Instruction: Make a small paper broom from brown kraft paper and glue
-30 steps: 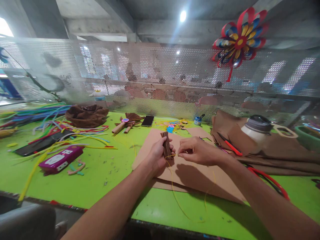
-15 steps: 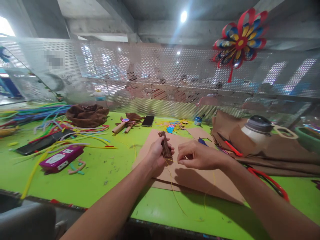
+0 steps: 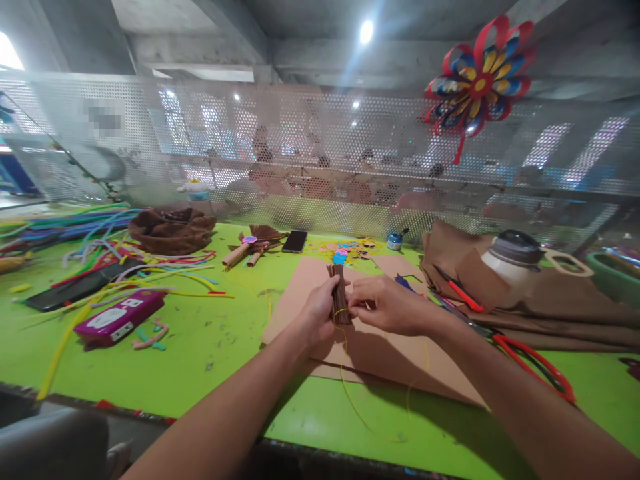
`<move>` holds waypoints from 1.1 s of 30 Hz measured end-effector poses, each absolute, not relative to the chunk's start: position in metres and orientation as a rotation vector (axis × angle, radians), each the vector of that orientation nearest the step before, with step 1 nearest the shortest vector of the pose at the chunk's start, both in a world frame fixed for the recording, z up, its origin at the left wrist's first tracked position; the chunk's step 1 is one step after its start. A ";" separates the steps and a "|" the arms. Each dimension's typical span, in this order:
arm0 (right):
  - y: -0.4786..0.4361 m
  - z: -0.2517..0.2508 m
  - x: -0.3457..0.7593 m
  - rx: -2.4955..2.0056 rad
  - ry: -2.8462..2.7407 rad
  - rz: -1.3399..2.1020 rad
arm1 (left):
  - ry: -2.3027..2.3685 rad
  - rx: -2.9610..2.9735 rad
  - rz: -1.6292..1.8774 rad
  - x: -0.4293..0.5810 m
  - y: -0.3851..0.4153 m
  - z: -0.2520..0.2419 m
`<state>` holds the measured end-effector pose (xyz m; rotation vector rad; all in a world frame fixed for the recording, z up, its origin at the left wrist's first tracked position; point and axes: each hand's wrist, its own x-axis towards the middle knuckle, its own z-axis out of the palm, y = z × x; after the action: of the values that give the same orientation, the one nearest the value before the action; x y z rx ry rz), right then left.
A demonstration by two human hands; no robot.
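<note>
My left hand [image 3: 320,308] is closed around a bundle of brown pleated paper [image 3: 339,290], held nearly upright with its folds running lengthwise. A thin yellow thread [image 3: 341,311] crosses the lower part of the bundle. Its long tail hangs below and loops onto the green table near the front edge. At the bundle's right side, my right hand [image 3: 387,303] pinches the thread, its fingertips close against the paper. Both hands are above a sheet of tan cardboard [image 3: 295,293] lying on the table.
Red-handled scissors [image 3: 537,367] and a red cutter [image 3: 466,295] lie right, beside folded brown paper [image 3: 560,307] and a lidded jar [image 3: 513,257]. Left are a purple box [image 3: 120,319], pipe cleaners [image 3: 90,223] and a brown cloth [image 3: 173,230]. A phone [image 3: 295,241] lies behind.
My right hand has moved left to the bundle, bringing the thread across its lower front. My left hand has turned the bundle more upright and shifted it slightly right.
</note>
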<state>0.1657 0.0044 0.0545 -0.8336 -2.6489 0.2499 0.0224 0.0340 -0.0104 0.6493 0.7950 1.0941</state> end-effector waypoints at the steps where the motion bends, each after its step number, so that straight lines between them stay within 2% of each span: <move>1: 0.005 0.054 0.166 -0.864 -2.640 0.219 | 0.800 0.657 1.087 0.023 0.032 -0.010; 14: 0.011 0.053 0.167 -1.131 -2.542 0.041 | 0.922 0.773 0.997 0.030 0.016 -0.004; 33: 0.022 0.055 0.174 -1.162 -2.468 0.071 | 0.870 0.888 0.806 0.032 0.010 -0.005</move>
<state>0.1740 0.0221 0.0548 -1.1622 -2.4679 0.0710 0.0325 0.0100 -0.0046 0.8883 0.8704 0.8062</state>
